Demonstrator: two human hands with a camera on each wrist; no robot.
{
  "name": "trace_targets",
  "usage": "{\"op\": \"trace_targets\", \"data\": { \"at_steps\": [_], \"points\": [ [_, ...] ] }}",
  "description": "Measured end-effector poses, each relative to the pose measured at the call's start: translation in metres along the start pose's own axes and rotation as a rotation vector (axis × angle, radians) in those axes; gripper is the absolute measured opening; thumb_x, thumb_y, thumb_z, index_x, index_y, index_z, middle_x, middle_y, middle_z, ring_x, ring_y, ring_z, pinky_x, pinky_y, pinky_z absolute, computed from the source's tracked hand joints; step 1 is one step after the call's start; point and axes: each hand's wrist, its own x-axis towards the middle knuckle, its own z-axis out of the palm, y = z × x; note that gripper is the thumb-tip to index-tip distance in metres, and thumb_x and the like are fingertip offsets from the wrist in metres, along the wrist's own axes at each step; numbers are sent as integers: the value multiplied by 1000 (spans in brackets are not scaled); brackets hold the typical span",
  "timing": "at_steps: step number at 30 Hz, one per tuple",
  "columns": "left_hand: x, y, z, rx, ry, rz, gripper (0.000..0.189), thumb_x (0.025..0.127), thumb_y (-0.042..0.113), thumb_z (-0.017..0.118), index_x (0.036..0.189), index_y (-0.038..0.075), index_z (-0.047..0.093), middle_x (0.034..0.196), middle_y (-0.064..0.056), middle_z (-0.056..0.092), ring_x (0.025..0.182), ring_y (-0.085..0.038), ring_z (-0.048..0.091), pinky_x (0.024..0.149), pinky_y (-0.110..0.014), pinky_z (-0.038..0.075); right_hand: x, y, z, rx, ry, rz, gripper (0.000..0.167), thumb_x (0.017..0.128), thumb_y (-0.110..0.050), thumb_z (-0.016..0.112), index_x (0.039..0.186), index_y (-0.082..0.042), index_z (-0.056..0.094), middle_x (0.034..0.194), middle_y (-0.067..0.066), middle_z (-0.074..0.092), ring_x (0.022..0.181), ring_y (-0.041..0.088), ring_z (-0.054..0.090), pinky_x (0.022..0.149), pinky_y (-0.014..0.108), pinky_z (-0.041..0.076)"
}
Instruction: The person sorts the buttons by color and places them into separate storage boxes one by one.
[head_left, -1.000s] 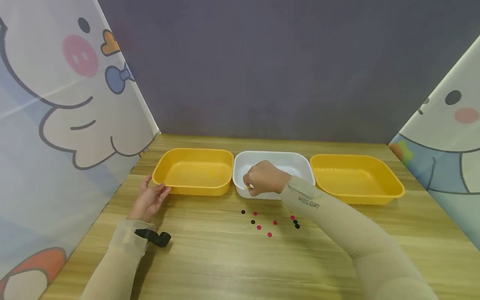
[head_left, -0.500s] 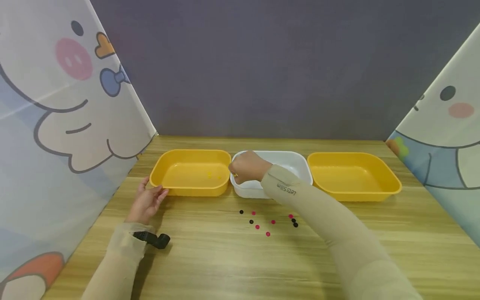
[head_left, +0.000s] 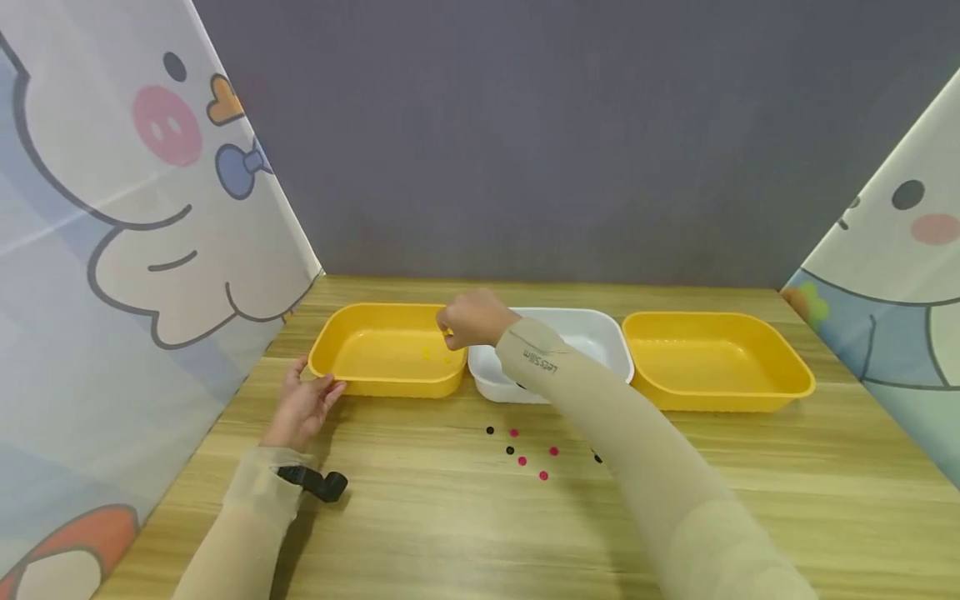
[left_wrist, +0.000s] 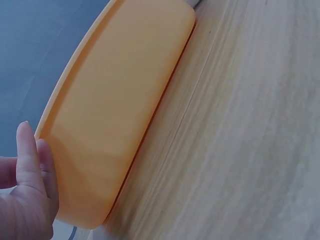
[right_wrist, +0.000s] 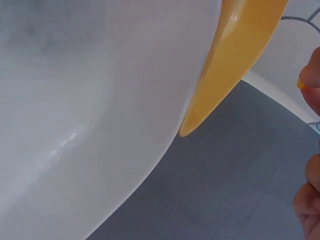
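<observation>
My right hand [head_left: 476, 318] hovers over where the left yellow tray [head_left: 397, 388] meets the white tray [head_left: 592, 325]. Between its thumb and finger it pinches a small yellow button-like piece [right_wrist: 300, 84], mostly covered by the fingertips. At the left yellow tray's front left corner, my left hand [head_left: 303, 407] touches the wall and rim, fingers extended in the left wrist view. Several small yellow pieces [head_left: 426, 354] lie inside that tray. In front of the white tray, pink button-like discs [head_left: 553, 451] and black ones [head_left: 510, 450] are scattered; my right sleeve covers part of this area.
A second yellow tray [head_left: 720, 402] stands to the right, so the three trays form a row on the wooden table [head_left: 420, 517]. A dark grey panel [head_left: 525, 150] rises behind them, with cartoon-printed panels at both sides.
My right hand has moved left from over the white tray to the left yellow tray's right edge, carrying the yellow piece. My left hand stays at the tray corner.
</observation>
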Motion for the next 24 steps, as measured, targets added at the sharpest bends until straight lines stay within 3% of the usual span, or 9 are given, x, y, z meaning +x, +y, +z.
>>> {"op": "trace_targets", "data": {
  "at_steps": [6, 9, 15, 20, 24],
  "points": [
    [-2, -2, 0, 7, 15, 5, 67, 99, -5, 36, 146, 31, 4, 118, -8, 34, 64, -8, 61, 70, -13, 55, 15, -1, 4, 23, -11, 11, 13, 84, -22, 67, 94, -15, 71, 82, -5, 68, 62, 8, 50, 55, 25, 48],
    [-3, -3, 0, 5, 15, -3, 68, 99, -5, 36, 147, 32, 4, 118, -8, 34, 64, -8, 61, 71, -14, 55, 22, -2, 5, 25, -29, 32, 17, 85, -25, 67, 98, -15, 72, 87, -4, 70, 65, 9, 55, 60, 28, 53],
    [-2, -3, -1, 16, -7, 1, 74, 100, -5, 36, 150, 32, -4, 117, -9, 35, 65, -8, 62, 71, -14, 55, 34, -4, 5, 36, -19, 35, 18, 86, -26, 66, 99, -15, 72, 88, -3, 70, 68, 10, 57, 61, 28, 53],
    [-1, -2, 0, 20, -3, -1, 70, 100, -5, 37, 148, 32, 1, 117, -9, 35, 65, -8, 62, 72, -14, 55, 44, -7, 2, 23, -25, 71, 14, 88, -26, 64, 92, -16, 72, 82, -3, 67, 65, 10, 50, 56, 26, 47],
    [1, -2, 1, 21, 0, 8, 67, 100, -5, 37, 146, 31, 4, 118, -9, 35, 65, -8, 61, 72, -14, 55, 53, -12, 0, 44, -49, 104, 23, 94, -29, 60, 110, -16, 72, 101, -4, 71, 76, 9, 61, 60, 23, 52]
  ]
}}
